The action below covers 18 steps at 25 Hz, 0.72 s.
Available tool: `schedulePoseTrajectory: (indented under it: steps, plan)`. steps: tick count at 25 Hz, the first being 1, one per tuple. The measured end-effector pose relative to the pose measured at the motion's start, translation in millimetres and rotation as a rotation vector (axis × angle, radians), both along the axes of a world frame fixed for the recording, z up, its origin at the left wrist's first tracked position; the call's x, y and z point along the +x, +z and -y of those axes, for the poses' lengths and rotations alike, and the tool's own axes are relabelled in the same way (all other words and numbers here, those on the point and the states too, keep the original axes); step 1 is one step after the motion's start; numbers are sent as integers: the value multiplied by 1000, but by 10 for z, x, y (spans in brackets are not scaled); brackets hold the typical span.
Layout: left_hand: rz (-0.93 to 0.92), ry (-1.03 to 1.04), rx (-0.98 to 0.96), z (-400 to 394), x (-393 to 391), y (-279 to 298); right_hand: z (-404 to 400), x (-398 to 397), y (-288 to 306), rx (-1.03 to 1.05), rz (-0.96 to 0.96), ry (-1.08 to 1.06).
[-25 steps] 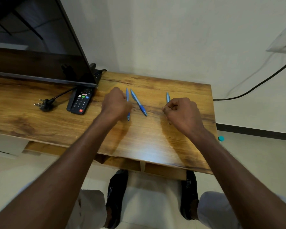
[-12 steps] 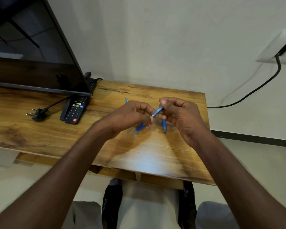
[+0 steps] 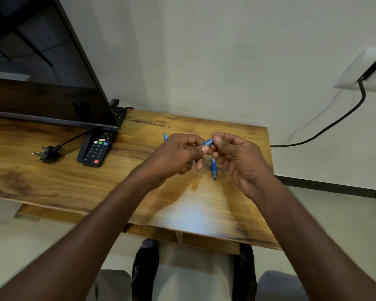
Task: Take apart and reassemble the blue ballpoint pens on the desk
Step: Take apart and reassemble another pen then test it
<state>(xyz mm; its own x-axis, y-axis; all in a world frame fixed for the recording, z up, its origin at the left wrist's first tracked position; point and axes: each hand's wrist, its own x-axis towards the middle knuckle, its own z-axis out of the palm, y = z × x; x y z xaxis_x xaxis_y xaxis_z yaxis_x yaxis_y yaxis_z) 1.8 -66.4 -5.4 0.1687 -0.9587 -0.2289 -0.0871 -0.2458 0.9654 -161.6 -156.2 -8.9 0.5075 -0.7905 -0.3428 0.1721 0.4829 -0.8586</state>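
Observation:
Both hands hold one blue ballpoint pen [image 3: 207, 141] above the wooden desk [image 3: 74, 181]. My left hand [image 3: 176, 155] grips its lower part, mostly hidden inside the fingers. My right hand [image 3: 239, 155] pinches the light blue upper end between thumb and fingertips. A second blue pen [image 3: 214, 168] lies on the desk below the hands, tip toward me. The end of a third blue pen [image 3: 165, 135] peeks out behind my left hand.
A black remote [image 3: 96, 148] and a loose plug [image 3: 45, 153] lie left of the hands, under the edge of a television screen [image 3: 41, 72]. A black cable [image 3: 326, 127] runs along the wall at the right. My feet stand under the desk's front edge.
A second ago my fists rested on the desk beside the lying pens. My hands have picked up one pen and raised it, and my left hand has slid up to cover more of it.

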Motion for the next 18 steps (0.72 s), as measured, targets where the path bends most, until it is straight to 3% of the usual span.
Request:
schedulePoseTrajectory:
  steps: [8, 13, 18]
  plan:
    - [-29, -24, 6, -9, 49, 1, -28, -6, 28, 11, 12, 7]
    - [-53, -68, 54, -27, 51, -24, -10, -38, 34, -49, -110, -13]
    - [-81, -67, 9, -48, 88, -10, 37, -66, 64, 36, -4, -15]
